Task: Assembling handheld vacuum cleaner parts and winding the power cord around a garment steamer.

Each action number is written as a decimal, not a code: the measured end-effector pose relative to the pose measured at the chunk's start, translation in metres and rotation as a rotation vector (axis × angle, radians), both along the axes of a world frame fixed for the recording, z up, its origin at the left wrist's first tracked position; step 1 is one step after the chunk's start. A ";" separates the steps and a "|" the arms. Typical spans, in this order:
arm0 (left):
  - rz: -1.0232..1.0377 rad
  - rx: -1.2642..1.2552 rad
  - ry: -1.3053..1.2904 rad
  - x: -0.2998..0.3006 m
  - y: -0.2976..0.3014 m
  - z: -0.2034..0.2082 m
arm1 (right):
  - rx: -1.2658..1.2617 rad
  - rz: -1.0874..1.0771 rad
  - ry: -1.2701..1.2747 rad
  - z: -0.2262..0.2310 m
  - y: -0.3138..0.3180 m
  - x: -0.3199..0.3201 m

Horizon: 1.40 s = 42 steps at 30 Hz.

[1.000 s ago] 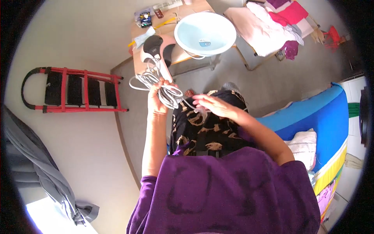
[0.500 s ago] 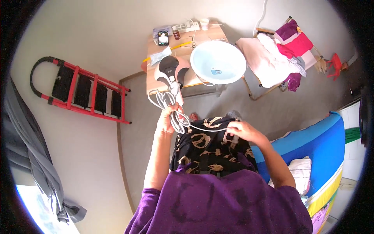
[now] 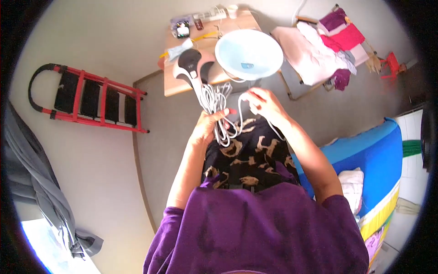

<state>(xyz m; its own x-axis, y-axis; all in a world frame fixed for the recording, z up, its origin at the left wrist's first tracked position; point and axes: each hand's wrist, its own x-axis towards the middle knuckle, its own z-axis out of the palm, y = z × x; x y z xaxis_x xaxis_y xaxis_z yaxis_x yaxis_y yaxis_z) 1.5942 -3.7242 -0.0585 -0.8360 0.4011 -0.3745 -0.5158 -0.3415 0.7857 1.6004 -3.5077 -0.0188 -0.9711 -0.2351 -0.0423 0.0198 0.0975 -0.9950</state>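
Note:
My left hand (image 3: 209,125) is closed round a bundle of looped white cord (image 3: 211,101). The cord belongs to a handheld appliance (image 3: 195,72) with a wide dark-and-pink head and a pale handle; its exact kind I cannot make out. Its head points away from me, over the table's near edge. The lower handle is hidden by the loops, so whether my palm grips it too is unclear. My right hand (image 3: 262,104), to the right of the bundle, pinches a length of the same cord, which hangs in a curve between both hands. A loose end trails below my right wrist.
A wooden table (image 3: 175,85) ahead carries a pale blue basin (image 3: 248,55), a phone (image 3: 183,29), a power strip (image 3: 210,16) and a cup (image 3: 232,11). Clothes lie on a folding chair (image 3: 296,59). A red stepladder (image 3: 91,97) leans left; a blue-covered bed (image 3: 365,150) is at right.
My right hand has moved up and left, toward the bundle, carrying the cord with it. The left hand, with cord and appliance, has shifted slightly right. The whole view has tilted a little.

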 end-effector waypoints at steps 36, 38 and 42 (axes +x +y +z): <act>0.479 0.219 -0.178 -0.014 -0.006 -0.003 | 0.182 0.089 -0.078 -0.024 0.003 0.008; 0.477 0.282 -0.210 -0.016 -0.012 0.000 | 0.195 0.077 -0.135 -0.031 0.020 0.028; 0.445 0.298 -0.187 -0.016 -0.019 -0.019 | 0.178 -0.101 0.073 -0.037 0.021 0.050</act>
<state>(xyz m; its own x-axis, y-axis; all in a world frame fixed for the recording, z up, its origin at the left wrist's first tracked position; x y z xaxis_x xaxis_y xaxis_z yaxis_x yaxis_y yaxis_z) 1.5780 -3.7430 -0.0773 -0.8791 0.1360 -0.4568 -0.3923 -0.7507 0.5315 1.6504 -3.4863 -0.0558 -0.9914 -0.1311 -0.0035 -0.0327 0.2731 -0.9614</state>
